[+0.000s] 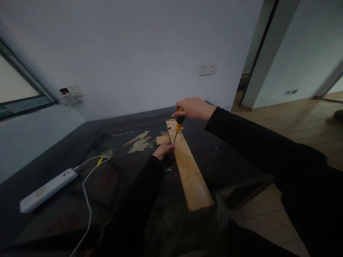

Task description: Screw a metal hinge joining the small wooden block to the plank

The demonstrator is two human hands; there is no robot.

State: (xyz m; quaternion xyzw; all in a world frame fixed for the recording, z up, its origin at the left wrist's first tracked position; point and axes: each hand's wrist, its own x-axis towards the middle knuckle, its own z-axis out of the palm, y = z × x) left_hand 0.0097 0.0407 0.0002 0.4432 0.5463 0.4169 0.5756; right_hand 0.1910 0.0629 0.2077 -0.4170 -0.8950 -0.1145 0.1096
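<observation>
A long pale wooden plank [190,171] lies on a dark table [230,157], its near end overhanging the edge toward me. My right hand [193,108] is closed over the top of a screwdriver [178,127] with a yellow and black handle, held nearly upright with its tip on the plank. My left hand [164,150] rests at the plank's left edge, fingers pinched right at the screwdriver's tip; what they hold is too small to make out. A smaller wood piece [162,139] lies just beyond that hand.
A white power strip [47,190] with a white cable [88,200] lies at the table's left. The tabletop carries a pale leaf-like pattern [139,143]. Wall sockets [207,69] sit behind the table. Wooden floor [292,121] and a doorway are to the right.
</observation>
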